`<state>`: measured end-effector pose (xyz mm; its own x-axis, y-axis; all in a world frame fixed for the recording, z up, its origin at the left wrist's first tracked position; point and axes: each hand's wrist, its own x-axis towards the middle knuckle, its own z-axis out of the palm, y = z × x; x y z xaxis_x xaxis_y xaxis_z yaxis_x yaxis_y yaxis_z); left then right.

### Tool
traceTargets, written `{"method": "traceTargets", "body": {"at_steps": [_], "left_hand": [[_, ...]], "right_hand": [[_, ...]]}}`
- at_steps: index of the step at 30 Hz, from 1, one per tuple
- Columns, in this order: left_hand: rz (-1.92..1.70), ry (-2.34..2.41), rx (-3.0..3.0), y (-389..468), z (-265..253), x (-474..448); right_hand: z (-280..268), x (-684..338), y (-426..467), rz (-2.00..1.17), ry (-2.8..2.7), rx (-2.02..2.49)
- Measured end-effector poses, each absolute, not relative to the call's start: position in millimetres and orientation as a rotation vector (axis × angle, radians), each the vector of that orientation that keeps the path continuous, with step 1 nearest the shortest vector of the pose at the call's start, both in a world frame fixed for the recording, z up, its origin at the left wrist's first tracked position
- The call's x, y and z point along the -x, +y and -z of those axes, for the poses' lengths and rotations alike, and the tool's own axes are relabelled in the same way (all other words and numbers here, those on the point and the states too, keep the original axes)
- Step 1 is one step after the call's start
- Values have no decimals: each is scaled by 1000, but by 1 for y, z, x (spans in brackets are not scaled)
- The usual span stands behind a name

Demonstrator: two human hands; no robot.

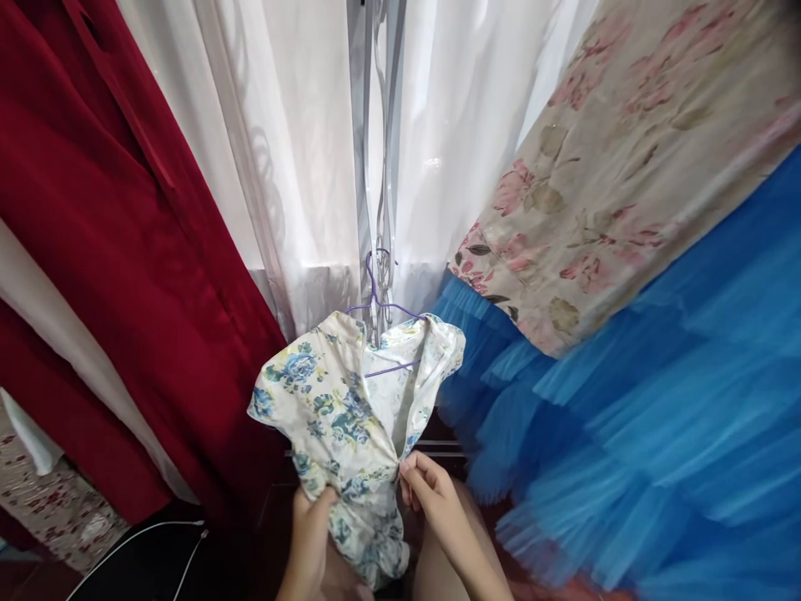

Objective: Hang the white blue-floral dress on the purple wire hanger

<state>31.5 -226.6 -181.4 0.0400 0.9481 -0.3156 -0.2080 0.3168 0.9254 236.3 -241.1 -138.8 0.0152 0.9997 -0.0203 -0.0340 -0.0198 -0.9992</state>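
Observation:
A short-sleeved white blouse (341, 405) with blue flowers and green leaves hangs from a purple hanger (374, 294), whose hook is caught on a light metal stand. Its front gapes in a V, and the hanger's lower bar shows inside the neck. My left hand (313, 517) is closed on the blouse's left side, low down, with the fingertips behind the cloth. At the bottom of the V, my right hand (425, 484) pinches the front edge between thumb and forefinger. Whether a button or other fastener is there, I cannot make out.
Dark red cloth (143, 250) hangs at the left. White curtains (300, 150) fall behind the metal stand (379, 167). To the right hang beige cloth with pink flowers (601, 192) and blue ruffled tulle (626, 426). A black round-edged object (143, 559) lies at lower left.

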Motion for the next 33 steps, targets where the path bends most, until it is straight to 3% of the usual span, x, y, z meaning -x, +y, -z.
{"method": "traceTargets", "body": {"at_steps": [3, 5, 11, 22, 33], "left_hand": [[-1718, 1471, -645, -221, 192, -23], [-1893, 1571, -757, -227, 194, -29], [-1313, 1245, -1337, -255, 187, -91], [-1160, 1154, -1676, -241, 165, -92], [-1218, 1282, -1707, -238, 189, -98]], "right_hand": [[139, -247, -250, -1268, -1134, 1234], [137, -247, -254, -1312, -1128, 1220], [138, -226, -257, -1468, -1145, 1147], [131, -221, -242, -1580, -1148, 1139], [-12, -228, -152, -1238, -1311, 1042]]}}
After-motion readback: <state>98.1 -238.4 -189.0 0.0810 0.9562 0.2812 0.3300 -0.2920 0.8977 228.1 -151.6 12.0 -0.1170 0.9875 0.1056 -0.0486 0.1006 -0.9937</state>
